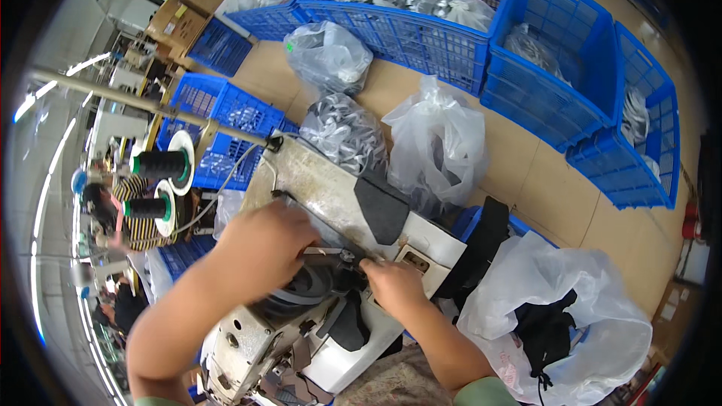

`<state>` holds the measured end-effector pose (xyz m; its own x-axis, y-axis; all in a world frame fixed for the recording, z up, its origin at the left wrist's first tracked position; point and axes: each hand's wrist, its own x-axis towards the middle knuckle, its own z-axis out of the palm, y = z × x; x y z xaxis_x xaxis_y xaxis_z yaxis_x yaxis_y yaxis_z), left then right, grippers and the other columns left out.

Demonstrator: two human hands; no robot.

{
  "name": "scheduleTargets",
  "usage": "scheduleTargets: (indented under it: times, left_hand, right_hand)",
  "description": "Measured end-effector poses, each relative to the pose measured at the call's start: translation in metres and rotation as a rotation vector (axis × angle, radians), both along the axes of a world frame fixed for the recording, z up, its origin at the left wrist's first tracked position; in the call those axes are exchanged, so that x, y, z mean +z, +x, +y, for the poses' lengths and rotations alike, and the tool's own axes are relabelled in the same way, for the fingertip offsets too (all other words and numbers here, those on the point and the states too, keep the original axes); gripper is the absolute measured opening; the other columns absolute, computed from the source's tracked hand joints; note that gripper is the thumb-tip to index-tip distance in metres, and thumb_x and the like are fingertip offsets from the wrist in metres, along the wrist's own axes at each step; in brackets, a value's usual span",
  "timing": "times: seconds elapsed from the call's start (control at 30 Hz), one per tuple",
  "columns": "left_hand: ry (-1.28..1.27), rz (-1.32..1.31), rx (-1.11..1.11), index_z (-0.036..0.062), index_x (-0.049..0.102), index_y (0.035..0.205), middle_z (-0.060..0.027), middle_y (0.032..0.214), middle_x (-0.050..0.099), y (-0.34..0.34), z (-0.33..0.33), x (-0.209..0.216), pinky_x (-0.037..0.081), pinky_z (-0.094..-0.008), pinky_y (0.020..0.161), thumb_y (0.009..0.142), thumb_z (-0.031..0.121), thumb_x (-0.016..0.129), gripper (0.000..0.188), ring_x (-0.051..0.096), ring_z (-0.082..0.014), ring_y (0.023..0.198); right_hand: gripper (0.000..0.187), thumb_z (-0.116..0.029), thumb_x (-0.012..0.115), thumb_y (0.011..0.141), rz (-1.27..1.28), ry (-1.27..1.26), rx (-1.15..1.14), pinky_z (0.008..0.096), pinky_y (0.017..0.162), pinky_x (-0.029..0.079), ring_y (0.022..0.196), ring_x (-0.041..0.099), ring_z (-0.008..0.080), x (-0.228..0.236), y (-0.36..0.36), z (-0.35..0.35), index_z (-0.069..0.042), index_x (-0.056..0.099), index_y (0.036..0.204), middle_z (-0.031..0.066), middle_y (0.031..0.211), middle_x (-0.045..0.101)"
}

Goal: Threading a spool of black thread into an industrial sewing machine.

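Observation:
A white industrial sewing machine (263, 342) stands tilted across the middle of the view, worn and stained on its casing. My left hand (263, 244) reaches over the machine, its fingers curled down beside a dark, shiny rounded part; what they hold, if anything, is hidden. Across from it, my right hand (395, 286) has its fingertips pinched at the end of a dark strip along the machine bed; I cannot make out what is in them. A dark grey cut piece (382, 207) lies flat on the bed, and another dark piece (350, 325) rests nearer me.
Two black thread spools (162, 165) stand at left below a metal pole. Blue crates (421, 37) with bagged parts line the back. Filled plastic bags (440, 139) sit on the floor behind the machine. At right, an open bag (602, 286) holds black pieces. People work far left.

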<state>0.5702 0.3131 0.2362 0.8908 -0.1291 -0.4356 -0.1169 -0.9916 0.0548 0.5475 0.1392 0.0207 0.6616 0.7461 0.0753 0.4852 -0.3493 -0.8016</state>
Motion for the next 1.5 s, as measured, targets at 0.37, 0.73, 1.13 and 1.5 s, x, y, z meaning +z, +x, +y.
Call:
scheduleTargets:
  times: [0.37,0.73,1.13,1.5]
  left_hand:
    - [0.192,0.829,-0.257,0.0204,0.066,0.1,-0.0059,0.091,0.066,0.034,0.048,-0.124,0.049,-0.0406,0.071,0.083,0.031,0.053,0.024,0.063,-0.0278,0.085]
    - [-0.157,0.683,-0.342,0.0097,0.06,0.093,-0.0089,0.09,0.062,0.033,0.012,-0.148,0.048,-0.0411,0.077,0.078,0.022,0.06,0.019,0.059,-0.0302,0.091]
    - [-0.019,0.749,-0.132,0.0109,0.061,0.086,-0.0109,0.081,0.062,0.031,0.031,-0.125,0.047,-0.0432,0.067,0.079,0.029,0.06,0.019,0.06,-0.0325,0.078]
    - [-0.11,0.677,-0.319,0.0079,0.061,0.083,-0.0114,0.081,0.061,0.029,0.02,-0.167,0.048,-0.0432,0.071,0.076,0.023,0.058,0.017,0.06,-0.0319,0.082]
  right_hand:
    - [0.03,-0.011,0.058,0.078,0.082,0.101,-0.075,0.0342,0.049,0.046,0.059,0.059,0.021,-0.014,-0.02,-0.005,-0.01,0.06,0.108,0.0032,0.064,0.056]
    - [0.023,-0.013,0.061,0.079,0.123,0.158,-0.123,0.0337,0.048,0.045,0.057,0.058,0.0219,-0.018,-0.023,-0.002,-0.011,0.063,0.101,0.0041,0.061,0.055]
    - [0.022,-0.014,0.06,0.079,0.138,0.17,-0.135,0.0341,0.048,0.044,0.054,0.057,0.0215,-0.022,-0.026,-0.005,-0.01,0.063,0.1,0.0035,0.059,0.054]
    - [0.029,-0.011,0.055,0.08,0.156,0.184,-0.097,0.0346,0.046,0.045,0.055,0.058,0.0219,-0.024,-0.028,-0.006,-0.01,0.061,0.108,0.0033,0.061,0.053]
